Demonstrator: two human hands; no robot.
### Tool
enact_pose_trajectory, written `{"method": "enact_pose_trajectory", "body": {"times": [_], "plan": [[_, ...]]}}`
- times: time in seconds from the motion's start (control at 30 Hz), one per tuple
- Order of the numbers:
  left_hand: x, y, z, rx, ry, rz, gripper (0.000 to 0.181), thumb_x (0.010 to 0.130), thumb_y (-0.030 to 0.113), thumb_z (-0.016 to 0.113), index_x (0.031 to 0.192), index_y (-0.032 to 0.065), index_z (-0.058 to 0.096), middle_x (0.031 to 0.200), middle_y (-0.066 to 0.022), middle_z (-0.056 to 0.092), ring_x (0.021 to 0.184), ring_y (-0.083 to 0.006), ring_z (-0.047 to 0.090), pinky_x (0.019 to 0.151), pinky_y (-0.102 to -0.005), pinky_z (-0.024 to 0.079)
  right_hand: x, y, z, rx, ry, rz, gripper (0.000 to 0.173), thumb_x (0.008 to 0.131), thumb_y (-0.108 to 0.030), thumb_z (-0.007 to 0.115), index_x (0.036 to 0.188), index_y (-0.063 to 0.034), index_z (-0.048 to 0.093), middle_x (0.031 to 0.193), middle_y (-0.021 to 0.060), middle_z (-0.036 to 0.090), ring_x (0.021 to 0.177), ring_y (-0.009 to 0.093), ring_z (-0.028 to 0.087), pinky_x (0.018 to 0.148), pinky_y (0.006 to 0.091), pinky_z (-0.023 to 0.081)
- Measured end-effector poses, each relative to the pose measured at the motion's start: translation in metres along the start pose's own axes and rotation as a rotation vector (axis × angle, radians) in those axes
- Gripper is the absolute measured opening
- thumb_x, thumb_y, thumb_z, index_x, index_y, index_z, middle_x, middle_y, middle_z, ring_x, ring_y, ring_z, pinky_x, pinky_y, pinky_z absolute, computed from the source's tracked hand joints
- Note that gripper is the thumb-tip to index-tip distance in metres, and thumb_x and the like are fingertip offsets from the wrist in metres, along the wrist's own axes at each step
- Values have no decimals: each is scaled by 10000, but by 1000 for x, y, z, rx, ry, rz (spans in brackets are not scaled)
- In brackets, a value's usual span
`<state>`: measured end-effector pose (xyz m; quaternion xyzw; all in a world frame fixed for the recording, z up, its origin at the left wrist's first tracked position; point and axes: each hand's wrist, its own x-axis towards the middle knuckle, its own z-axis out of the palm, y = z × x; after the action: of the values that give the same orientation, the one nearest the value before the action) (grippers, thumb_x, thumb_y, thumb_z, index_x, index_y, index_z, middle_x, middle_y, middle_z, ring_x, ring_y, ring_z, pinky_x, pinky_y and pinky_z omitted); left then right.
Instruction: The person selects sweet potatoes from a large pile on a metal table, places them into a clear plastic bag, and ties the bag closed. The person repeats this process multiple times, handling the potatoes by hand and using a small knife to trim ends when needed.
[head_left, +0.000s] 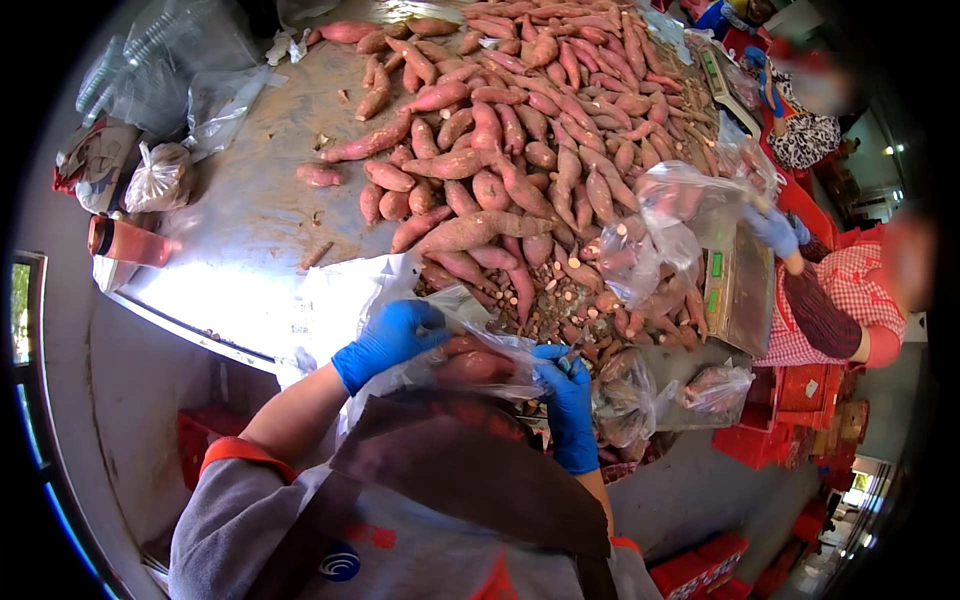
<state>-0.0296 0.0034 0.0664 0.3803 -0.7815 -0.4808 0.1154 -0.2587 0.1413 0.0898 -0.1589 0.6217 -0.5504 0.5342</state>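
Observation:
Between my hands is a clear plastic bag (517, 346) with a few red-skinned sweet potatoes (474, 367) inside, close to my apron. My left hand (394, 339), in a blue glove, grips the bag's left edge with curled fingers. On the other side, my right hand (566, 401), gloved in blue too, pinches the bag's right edge near its mouth. A stack of white plastic bags (352, 289) lies just beyond my left hand. A large heap of sweet potatoes (487, 161) covers the table ahead, with broken bits at its near end.
Filled bags (626, 401) sit right of my right hand, near a digital scale (739, 289). A co-worker's gloved hand (772, 229) holds another bag (652, 244) over the heap's right side. A pink bottle (131, 241) and a tied bag (159, 178) stand along the table's left edge.

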Motion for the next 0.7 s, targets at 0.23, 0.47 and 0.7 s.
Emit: {"method": "enact_pose_trajectory", "body": {"times": [0.23, 0.47, 0.7], "plan": [[71, -34, -24, 209, 726, 148, 370, 751, 124, 668, 1106, 109, 562, 1163, -162, 500, 1037, -324, 507, 847, -383, 436, 9, 17, 4, -33, -90, 40, 150, 822, -57, 580, 969, -42, 606, 830, -8, 580, 715, 69, 524, 629, 201, 418], [109, -74, -67, 442, 668, -104, 748, 632, 352, 737, 1287, 198, 412, 1348, -167, 376, 1084, -412, 461, 904, -438, 408, 5, 5, 24, -75, -95, 87, 121, 816, -43, 557, 926, -39, 609, 823, 7, 594, 730, 97, 550, 667, 226, 441], [117, -109, -90, 39, 645, 28, 307, 652, 266, 721, 884, 80, 647, 1127, -163, 512, 947, -338, 555, 814, -375, 468, 14, 19, 22, -39, -101, 85, 126, 814, -32, 556, 929, -32, 607, 867, 23, 605, 779, 113, 567, 714, 239, 457]]}}
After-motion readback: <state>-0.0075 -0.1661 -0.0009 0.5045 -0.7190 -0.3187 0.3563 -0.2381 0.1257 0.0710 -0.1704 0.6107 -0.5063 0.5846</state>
